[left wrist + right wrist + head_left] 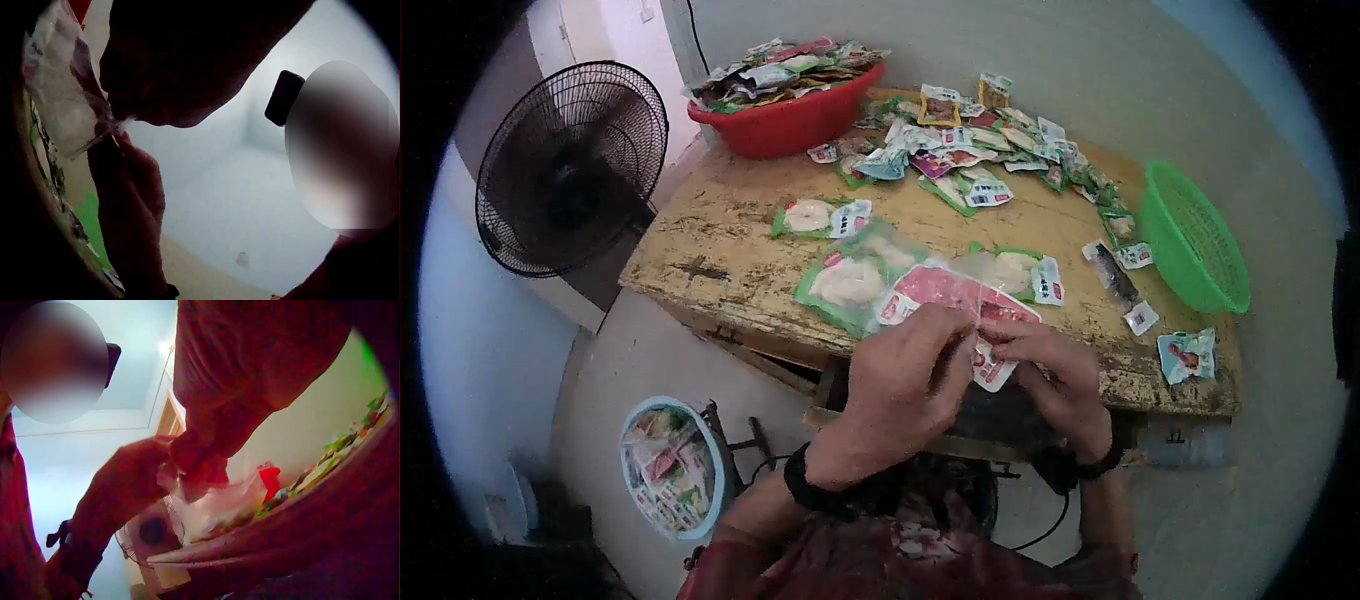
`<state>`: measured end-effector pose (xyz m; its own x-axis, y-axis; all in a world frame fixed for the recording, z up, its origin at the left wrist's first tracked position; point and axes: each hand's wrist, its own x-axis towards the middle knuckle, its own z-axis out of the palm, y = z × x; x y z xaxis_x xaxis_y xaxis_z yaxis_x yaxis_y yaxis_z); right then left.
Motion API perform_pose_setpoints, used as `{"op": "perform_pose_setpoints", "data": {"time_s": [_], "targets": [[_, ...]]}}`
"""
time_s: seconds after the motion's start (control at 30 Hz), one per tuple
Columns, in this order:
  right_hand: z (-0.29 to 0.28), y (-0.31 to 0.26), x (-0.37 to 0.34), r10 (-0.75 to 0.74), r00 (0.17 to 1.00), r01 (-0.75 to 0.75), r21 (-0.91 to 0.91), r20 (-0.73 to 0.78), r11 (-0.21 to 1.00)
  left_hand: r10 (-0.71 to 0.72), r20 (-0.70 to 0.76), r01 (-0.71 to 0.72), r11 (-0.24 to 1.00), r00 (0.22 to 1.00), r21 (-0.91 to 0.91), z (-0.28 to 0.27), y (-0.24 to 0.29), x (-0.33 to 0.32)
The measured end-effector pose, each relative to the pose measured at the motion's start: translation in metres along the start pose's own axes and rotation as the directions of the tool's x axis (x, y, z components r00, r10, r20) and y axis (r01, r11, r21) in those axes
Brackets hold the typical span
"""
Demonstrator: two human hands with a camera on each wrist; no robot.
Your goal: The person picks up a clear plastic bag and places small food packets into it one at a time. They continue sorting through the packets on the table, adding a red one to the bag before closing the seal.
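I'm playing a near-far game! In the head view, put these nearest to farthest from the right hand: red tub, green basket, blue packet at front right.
1. Blue packet: right of the right hand.
2. Green basket: right side, farther back.
3. Red tub: back left.

A worn yellow table [715, 225] is bearing scattered packets [808, 216].
Beside a packet heap [962, 155], a red basin [790, 125] is standing; at the right edge, a green basket [1193, 240] is sitting.
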<state>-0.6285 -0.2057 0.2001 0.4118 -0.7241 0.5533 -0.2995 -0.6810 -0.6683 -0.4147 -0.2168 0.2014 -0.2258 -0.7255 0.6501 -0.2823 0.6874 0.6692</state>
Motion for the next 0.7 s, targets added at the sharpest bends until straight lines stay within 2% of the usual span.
{"op": "perform_pose_setpoints", "data": {"time_s": [0.1,0.2,0.3,0.4,0.5,0.6,0.7], "targets": [[0.004,0.012,0.004,0.058,0.996,-0.045,-0.195,0.062,0.980,0.022,0.041,-0.022,1.000,0.999,-0.016,0.004,0.000,0.000],[0.011,0.020,0.018,0.101,0.992,-0.084,-0.198,0.076,0.977,0.068,0.059,-0.070,0.997,0.996,0.019,0.006,0.004,0.002],[0.019,0.030,0.036,0.014,0.995,-0.001,-0.125,0.101,0.992,0.092,0.040,-0.091,0.995,0.995,-0.038,0.013,0.001,0.001],[0.025,0.038,0.048,0.062,0.981,-0.030,-0.171,0.182,0.985,0.070,0.066,-0.064,0.993,0.995,-0.095,0.018,0.000,0.000],[0.025,0.063,0.051,-0.057,0.966,0.118,-0.232,0.252,0.966,-0.019,0.161,0.040,0.991,0.987,-0.131,0.022,0.004,-0.005],[0.025,0.074,0.050,-0.027,0.960,0.110,-0.285,0.280,0.952,0.008,0.154,0.021,0.983,0.988,-0.183,0.021,-0.006,-0.007],[0.020,0.073,0.049,-0.030,0.956,0.104,-0.240,0.292,0.965,0.040,0.183,-0.022,0.994,0.982,-0.103,0.015,-0.014,-0.005]]}}
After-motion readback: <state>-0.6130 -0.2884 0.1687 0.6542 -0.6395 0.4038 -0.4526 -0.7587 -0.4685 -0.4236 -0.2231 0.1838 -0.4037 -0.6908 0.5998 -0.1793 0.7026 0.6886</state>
